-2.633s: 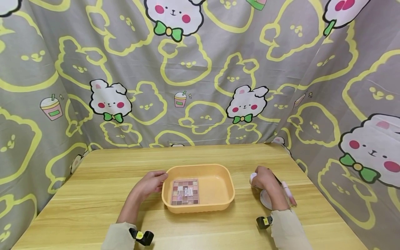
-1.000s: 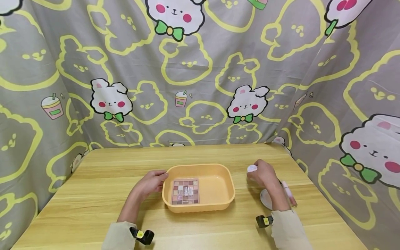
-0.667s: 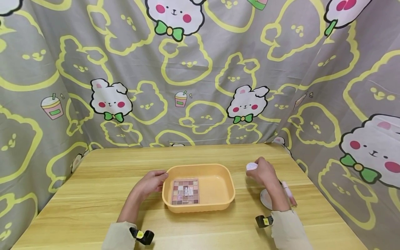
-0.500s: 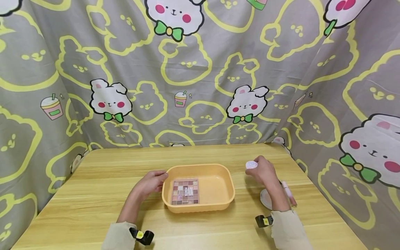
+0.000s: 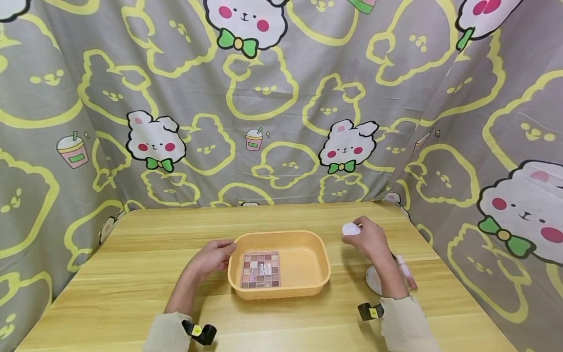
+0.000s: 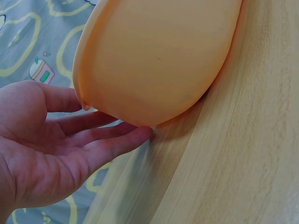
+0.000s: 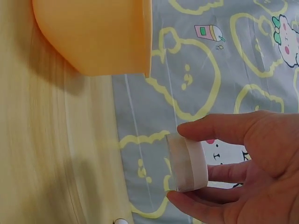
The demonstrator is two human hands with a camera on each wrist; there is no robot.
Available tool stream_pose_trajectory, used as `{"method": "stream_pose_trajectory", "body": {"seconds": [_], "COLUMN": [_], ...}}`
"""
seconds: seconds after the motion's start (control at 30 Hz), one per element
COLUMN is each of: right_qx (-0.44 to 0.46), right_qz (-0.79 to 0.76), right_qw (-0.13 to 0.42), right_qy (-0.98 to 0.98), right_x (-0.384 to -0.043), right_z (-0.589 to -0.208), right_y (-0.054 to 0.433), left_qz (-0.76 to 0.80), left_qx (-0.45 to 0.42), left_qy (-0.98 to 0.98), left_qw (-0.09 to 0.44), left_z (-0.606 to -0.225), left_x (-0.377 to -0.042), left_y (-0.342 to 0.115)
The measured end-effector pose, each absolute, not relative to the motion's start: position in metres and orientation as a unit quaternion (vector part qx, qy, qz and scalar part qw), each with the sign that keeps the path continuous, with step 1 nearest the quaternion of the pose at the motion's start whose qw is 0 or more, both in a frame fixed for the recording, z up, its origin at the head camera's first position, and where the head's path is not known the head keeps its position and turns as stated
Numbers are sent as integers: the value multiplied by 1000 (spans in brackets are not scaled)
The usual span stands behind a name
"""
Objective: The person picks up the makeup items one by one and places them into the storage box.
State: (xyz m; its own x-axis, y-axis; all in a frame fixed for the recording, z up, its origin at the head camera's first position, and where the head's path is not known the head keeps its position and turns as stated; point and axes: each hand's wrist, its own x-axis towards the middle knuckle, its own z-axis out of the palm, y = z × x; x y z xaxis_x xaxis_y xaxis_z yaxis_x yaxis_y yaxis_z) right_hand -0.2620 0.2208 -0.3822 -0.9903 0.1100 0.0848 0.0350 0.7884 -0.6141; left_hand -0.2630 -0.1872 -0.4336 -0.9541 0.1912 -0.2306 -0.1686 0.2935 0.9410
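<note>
My right hand (image 5: 371,239) pinches a small round cosmetic jar (image 7: 187,163) between thumb and fingers. Its whitish patterned end (image 5: 351,229) faces up in the head view, and the right wrist view shows a clear section on a pale one. The jar is raised over the table, right of a yellow-orange plastic bin (image 5: 308,292). With loosely extended fingers, my left hand (image 5: 215,256) touches the bin's left end; in the left wrist view its fingertips (image 6: 145,134) lie along the outer wall. An eyeshadow palette (image 5: 261,270) lies in the bin's left half.
Beside my right wrist a round pale compact (image 5: 374,279) lies on the wooden table (image 5: 286,327), partly covered by the forearm. A pink tube (image 5: 406,272) and the end of a dark slim item (image 5: 393,254) lie to its right. A patterned curtain (image 5: 281,98) encloses the table.
My right hand has lifted the jar from the right-hand group and moved it up and slightly left, tilting its round end into view. My left hand and the bin have stayed in place.
</note>
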Motion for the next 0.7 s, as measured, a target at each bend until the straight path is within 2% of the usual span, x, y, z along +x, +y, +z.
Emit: {"method": "stream_pose_trajectory", "body": {"seconds": [0.7], "right_qx": [-36], "right_qz": [349], "right_qw": [90], "right_qy": [-932], "right_x": [-259], "right_z": [-376], "right_y": [200], "left_qz": [595], "left_qx": [12], "left_qy": [789], "left_qw": [155], "left_z": [-434], "left_x": [-263], "left_y": [-187]}}
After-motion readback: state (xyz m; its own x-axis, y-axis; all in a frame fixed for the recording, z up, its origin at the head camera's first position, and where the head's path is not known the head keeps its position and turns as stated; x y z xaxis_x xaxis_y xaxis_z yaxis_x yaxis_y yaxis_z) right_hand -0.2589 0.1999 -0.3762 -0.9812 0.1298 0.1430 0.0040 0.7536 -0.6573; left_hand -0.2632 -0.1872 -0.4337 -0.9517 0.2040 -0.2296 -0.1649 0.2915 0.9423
